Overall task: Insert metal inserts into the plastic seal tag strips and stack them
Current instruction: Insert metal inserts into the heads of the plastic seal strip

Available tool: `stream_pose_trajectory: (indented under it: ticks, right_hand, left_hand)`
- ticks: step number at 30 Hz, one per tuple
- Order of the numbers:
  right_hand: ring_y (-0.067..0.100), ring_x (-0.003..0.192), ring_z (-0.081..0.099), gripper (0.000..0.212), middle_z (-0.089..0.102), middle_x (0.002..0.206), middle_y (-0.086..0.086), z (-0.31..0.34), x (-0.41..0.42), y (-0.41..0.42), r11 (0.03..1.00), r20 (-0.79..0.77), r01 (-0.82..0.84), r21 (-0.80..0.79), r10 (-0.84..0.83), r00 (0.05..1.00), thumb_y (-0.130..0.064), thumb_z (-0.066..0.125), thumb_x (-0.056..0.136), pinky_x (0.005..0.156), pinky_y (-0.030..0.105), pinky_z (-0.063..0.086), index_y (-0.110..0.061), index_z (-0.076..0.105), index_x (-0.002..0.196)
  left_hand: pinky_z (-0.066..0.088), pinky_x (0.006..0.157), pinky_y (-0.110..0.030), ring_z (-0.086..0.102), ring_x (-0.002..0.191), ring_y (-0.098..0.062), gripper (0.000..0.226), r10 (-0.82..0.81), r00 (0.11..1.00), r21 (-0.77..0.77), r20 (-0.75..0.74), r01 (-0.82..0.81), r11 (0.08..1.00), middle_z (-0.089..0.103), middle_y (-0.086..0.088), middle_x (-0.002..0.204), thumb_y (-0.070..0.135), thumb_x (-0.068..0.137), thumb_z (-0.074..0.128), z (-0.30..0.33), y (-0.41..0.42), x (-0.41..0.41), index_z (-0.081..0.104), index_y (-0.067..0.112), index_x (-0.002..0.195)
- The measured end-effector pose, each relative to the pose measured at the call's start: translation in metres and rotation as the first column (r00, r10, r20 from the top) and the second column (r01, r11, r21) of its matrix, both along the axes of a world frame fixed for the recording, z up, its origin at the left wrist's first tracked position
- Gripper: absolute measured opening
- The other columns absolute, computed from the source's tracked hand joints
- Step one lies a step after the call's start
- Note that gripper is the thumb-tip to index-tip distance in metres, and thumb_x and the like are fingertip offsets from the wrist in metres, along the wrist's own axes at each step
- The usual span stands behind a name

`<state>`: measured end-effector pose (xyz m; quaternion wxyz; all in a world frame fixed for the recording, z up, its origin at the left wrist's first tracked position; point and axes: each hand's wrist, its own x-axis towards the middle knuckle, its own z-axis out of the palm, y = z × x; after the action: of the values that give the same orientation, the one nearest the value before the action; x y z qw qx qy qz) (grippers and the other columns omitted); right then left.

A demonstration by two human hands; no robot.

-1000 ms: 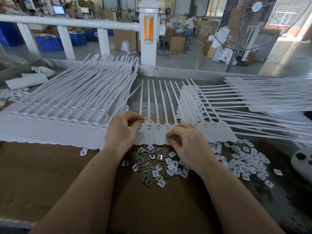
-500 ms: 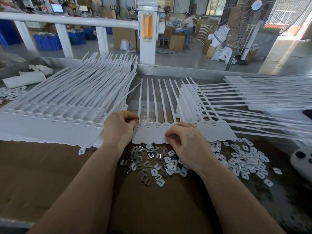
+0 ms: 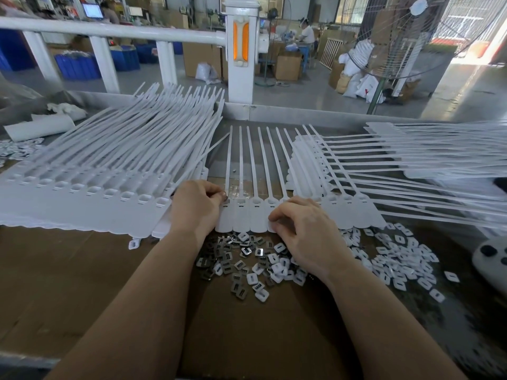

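A white strip of joined seal tags (image 3: 248,218) lies flat in front of me, its thin tails pointing away. My left hand (image 3: 196,208) has its fingers curled and pinches a small metal insert at the head of the strip's leftmost tag. My right hand (image 3: 303,231) rests on the strip's right part, with thumb and curled fingertips gripping the tag ends at the near edge. Loose metal inserts (image 3: 233,260) lie in a heap just below the strip, between my wrists, mixed with white plastic caps.
A tall stack of tag strips (image 3: 82,185) fills the left of the cardboard-covered bench (image 3: 82,283). More strips (image 3: 411,152) fan across the right. White caps (image 3: 397,259) are scattered at the right, near a rounded white object (image 3: 491,259). A white railing (image 3: 241,50) stands behind.
My left fingertips have shifted slightly left along the heads of the tags. The right hand stays on the strip in nearly the same place.
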<state>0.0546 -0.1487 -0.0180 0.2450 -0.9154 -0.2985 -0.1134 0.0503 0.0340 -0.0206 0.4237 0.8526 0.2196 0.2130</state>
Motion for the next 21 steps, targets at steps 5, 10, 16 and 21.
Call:
stream_pose_trajectory:
  ticks: [5, 10, 16, 21]
  right_hand:
    - [0.007, 0.102, 0.047, 0.010, 0.058, 0.103, -0.009, -0.0002, 0.0004, 0.0000, 1.000, -0.001, 0.000, -0.002, 0.000, 1.000, -0.021, 0.057, 0.091, 0.090, 0.017, 0.030, -0.022, 0.065, 0.097]
    - [0.007, 0.101, 0.047, 0.010, 0.058, 0.102, -0.009, -0.0007, 0.0008, -0.0003, 1.000, -0.004, 0.001, 0.002, -0.001, 1.000, -0.020, 0.057, 0.090, 0.091, 0.016, 0.030, -0.022, 0.065, 0.096]
    - [0.006, 0.101, 0.046, 0.010, 0.057, 0.102, -0.010, -0.0018, 0.0009, -0.0006, 1.000, -0.001, 0.001, 0.002, -0.001, 1.000, -0.020, 0.057, 0.090, 0.089, 0.015, 0.028, -0.022, 0.065, 0.096]
    - [0.007, 0.102, 0.046, 0.010, 0.058, 0.103, -0.009, -0.0019, 0.0010, -0.0005, 1.000, -0.006, -0.003, 0.010, 0.003, 1.000, -0.020, 0.057, 0.091, 0.091, 0.017, 0.031, -0.022, 0.065, 0.096]
  left_hand:
    - [0.038, 0.073, -0.023, 0.054, 0.079, -0.012, 0.013, -0.028, 1.000, -0.051, -0.001, 0.028, 0.998, 0.065, -0.002, 0.087, 0.016, 0.087, 0.063, 0.0012, 0.0010, -0.0004, 0.071, 0.009, 0.095]
    - [0.036, 0.061, -0.014, 0.050, 0.068, 0.000, 0.005, -0.031, 0.999, 0.008, 0.008, 0.031, 1.000, 0.060, 0.008, 0.074, 0.015, 0.083, 0.068, 0.0002, 0.0013, -0.0021, 0.071, 0.015, 0.087]
    - [0.036, 0.061, -0.018, 0.049, 0.065, 0.001, 0.010, -0.015, 1.000, 0.020, 0.013, 0.015, 1.000, 0.058, 0.008, 0.073, 0.015, 0.087, 0.063, -0.0004, 0.0007, -0.0013, 0.072, 0.014, 0.090]
    - [0.043, 0.072, -0.024, 0.057, 0.078, -0.014, 0.014, -0.011, 1.000, 0.015, 0.015, 0.011, 1.000, 0.060, 0.004, 0.081, 0.014, 0.090, 0.059, -0.0001, 0.0023, -0.0026, 0.071, 0.014, 0.095]
